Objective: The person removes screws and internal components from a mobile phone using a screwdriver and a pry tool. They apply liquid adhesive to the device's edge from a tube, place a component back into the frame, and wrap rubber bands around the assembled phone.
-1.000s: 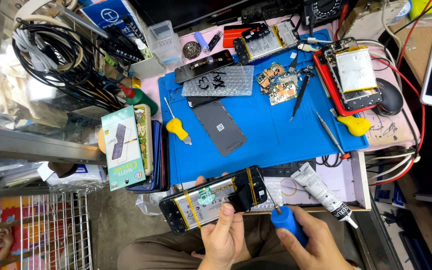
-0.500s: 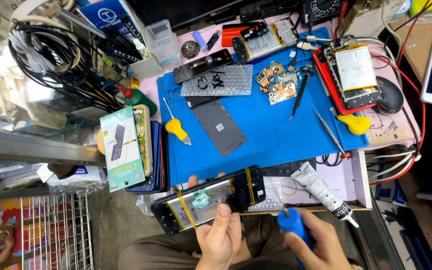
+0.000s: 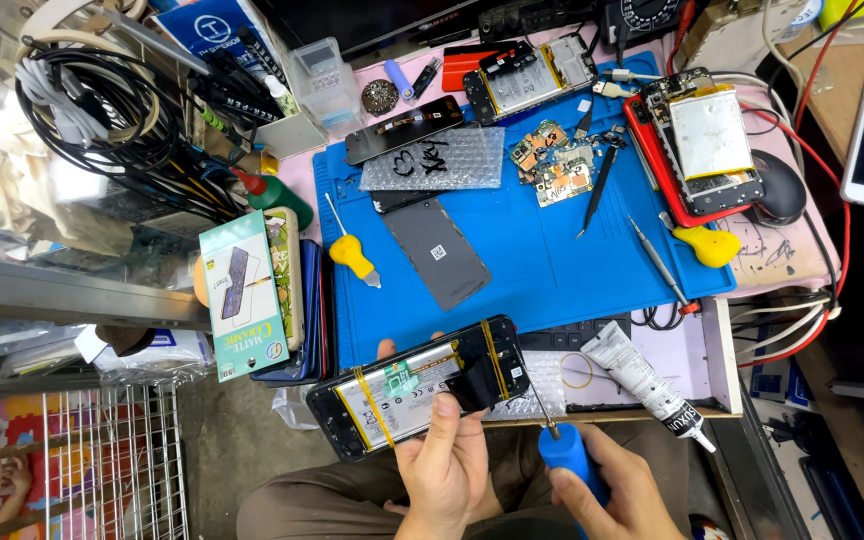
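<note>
The left hand (image 3: pixel 447 465) is closed around an opened phone (image 3: pixel 420 385), back cover off, thumb pressed on its dark upper part and fingertips showing past its far edge; two yellow rubber bands (image 3: pixel 366 405) cross the body and the pale battery. The phone is held in the air above the person's lap, just short of the near edge of the surface (image 3: pixel 722 350), tilted with its left end lower. The right hand (image 3: pixel 612 490) is wrapped around a blue-handled screwdriver (image 3: pixel 564 450), whose thin shaft runs up and left toward the phone's right end; whether the tip touches it I cannot tell. The main risk, as I judge it, is a slip: with the phone unsupported and gripped by one hand only, a push from the driver could skid the tip off a screw onto the battery or exposed board, scratching or piercing them. The tilt also means a loosened screw could roll off and drop into the lap or to the floor. Beyond the left hand lies the blue mat (image 3: pixel 522 230) with a grey back panel (image 3: pixel 443 252) and a yellow-handled tool (image 3: pixel 352 256); just beyond the right hand a white glue tube (image 3: pixel 647 382) lies near the edge, where a moving wrist might knock it off.
</note>
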